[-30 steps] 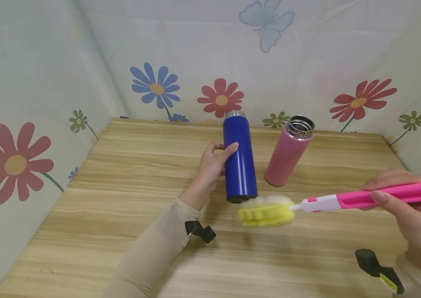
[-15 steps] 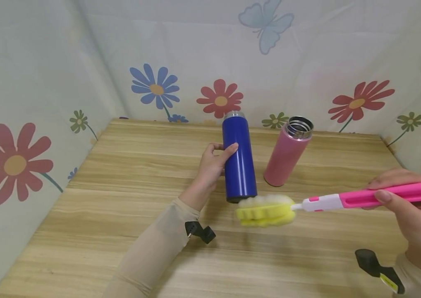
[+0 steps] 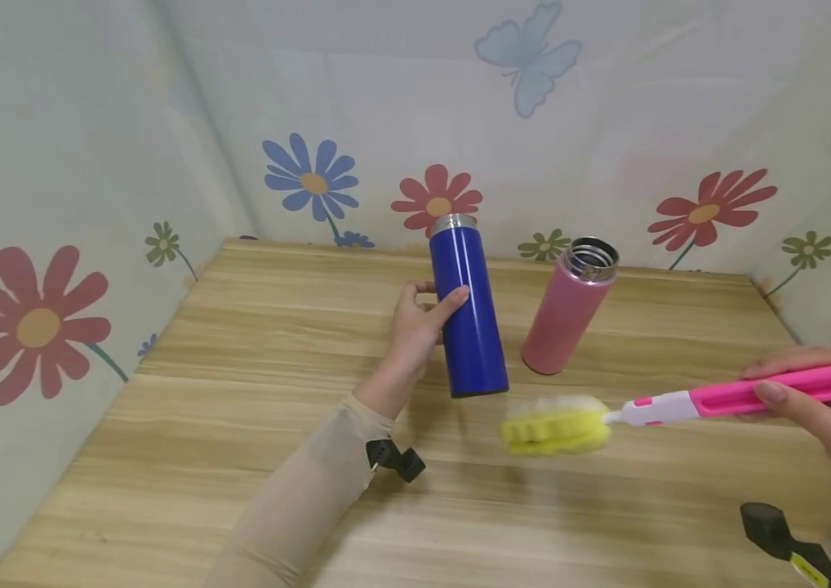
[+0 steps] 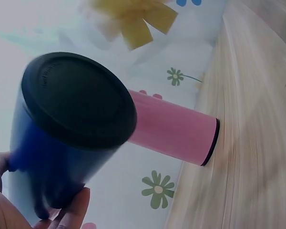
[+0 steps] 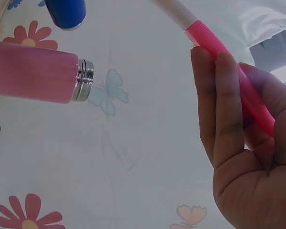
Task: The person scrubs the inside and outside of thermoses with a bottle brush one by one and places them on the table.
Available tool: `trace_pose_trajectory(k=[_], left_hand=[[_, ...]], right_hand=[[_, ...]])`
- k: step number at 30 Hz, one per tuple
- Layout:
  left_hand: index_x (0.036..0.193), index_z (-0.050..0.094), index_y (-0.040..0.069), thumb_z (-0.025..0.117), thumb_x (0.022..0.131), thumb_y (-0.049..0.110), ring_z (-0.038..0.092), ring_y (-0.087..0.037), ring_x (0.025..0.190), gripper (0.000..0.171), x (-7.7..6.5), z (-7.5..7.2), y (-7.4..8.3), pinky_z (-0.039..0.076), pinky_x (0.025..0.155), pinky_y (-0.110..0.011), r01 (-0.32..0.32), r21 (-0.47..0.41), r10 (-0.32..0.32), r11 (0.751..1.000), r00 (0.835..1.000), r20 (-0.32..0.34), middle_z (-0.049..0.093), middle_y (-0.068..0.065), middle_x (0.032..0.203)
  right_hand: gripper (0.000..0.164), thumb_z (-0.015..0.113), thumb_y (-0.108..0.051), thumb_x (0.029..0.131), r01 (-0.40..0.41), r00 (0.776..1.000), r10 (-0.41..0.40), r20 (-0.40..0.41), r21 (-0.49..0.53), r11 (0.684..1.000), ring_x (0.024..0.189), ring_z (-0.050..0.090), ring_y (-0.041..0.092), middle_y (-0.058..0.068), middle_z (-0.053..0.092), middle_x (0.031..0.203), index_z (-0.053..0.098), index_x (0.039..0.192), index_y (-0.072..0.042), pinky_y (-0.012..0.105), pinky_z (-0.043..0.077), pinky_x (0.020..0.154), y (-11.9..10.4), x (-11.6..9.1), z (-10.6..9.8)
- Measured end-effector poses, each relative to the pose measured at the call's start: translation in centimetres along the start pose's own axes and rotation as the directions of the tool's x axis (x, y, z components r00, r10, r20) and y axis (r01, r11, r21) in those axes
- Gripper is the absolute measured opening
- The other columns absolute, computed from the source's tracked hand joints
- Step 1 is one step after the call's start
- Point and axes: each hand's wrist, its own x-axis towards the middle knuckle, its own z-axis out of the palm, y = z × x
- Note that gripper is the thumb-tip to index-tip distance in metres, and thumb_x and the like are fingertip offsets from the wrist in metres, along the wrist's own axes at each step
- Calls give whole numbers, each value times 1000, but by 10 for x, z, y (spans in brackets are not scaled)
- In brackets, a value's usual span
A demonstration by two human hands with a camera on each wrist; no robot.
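Observation:
My left hand (image 3: 419, 331) grips a blue vacuum bottle (image 3: 468, 318) round its middle, thumb across the front. The bottle is held off the table, its steel neck tipped away and to the left; the left wrist view looks at its dark base (image 4: 81, 100). At the right, my right hand (image 3: 827, 400) holds a bottle brush by its pink handle (image 3: 746, 395), pinched between thumb and fingers. The brush's yellow and white sponge head (image 3: 557, 426) points left, over the table and below the blue bottle. In the right wrist view the handle (image 5: 257, 102) lies across the fingers.
A pink vacuum bottle (image 3: 568, 310), its steel mouth uncovered, stands upright to the right of the blue one. Everything is over a wood-grain table (image 3: 239, 392). Flower-printed curtains (image 3: 357, 90) rise behind the table and at its sides.
My right hand and the brush have moved a little to the right, drawing the sponge head away from the blue bottle's base. The blue bottle has tilted slightly further left at its neck.

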Motion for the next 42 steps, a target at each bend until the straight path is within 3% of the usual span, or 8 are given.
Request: trace_pose_trajectory(k=[5,10,23,29,32,37,40,42], left_hand=[[131,39,11,72,83,41,65,-29,98,66,-1,-1,1,57,83,-41,-34,-1,34,999,999,-14,60,-19,113],[132,39,11,74,82,37,66,-29,99,66,-1,-1,0,56,86,-41,-60,6,60,998,998,-23,61,-18,111],[137,43,5,78,79,33,59,-24,105,73,0,1,-3,53,94,-41,-157,126,165,980,985,-53,60,-14,119],[139,42,9,79,78,32,58,-25,110,75,0,0,-5,51,96,-43,-208,186,219,960,975,-42,59,-13,122],[139,41,11,80,78,31,56,-25,113,75,2,0,-8,51,97,-43,-223,191,234,956,972,-36,57,-11,123],[139,41,11,81,76,28,56,-25,116,77,6,1,-12,50,99,-42,-247,199,259,949,965,-40,56,-12,127],[139,42,10,82,75,26,55,-26,116,77,8,1,-15,50,100,-41,-266,226,283,937,958,-47,56,-12,128],[139,42,11,82,75,26,55,-26,118,77,9,1,-18,49,101,-41,-278,250,298,927,954,-44,56,-12,129]], right_hand=[[39,53,25,80,-49,999,47,-27,-100,994,74,69,-1,-8,75,84,74,90,-7,6,50,64,1,-2,-7],[42,54,22,83,-98,995,93,-37,-161,982,73,68,-5,-13,74,83,74,90,-14,4,48,66,5,-5,-12],[36,54,20,86,-174,984,174,-39,6,985,68,71,4,-7,75,86,72,98,-9,11,53,64,22,-14,-32],[38,56,20,83,-217,967,218,-130,21,976,65,70,2,-7,75,77,73,93,-12,9,53,62,25,-18,-34],[37,59,16,84,-253,955,241,-172,-54,966,64,69,-1,-12,74,76,72,92,-17,4,49,64,25,-21,-34],[32,58,15,86,-216,948,215,-236,21,976,67,70,0,-10,74,81,72,93,-12,9,53,63,27,-24,-33],[32,59,14,86,-219,920,190,-344,-49,974,66,69,-3,-14,73,79,72,90,-15,7,51,61,29,-23,-28],[34,59,14,85,-240,900,161,-404,-153,959,62,66,-8,-17,72,75,72,88,-18,2,45,56,30,-22,-23]])
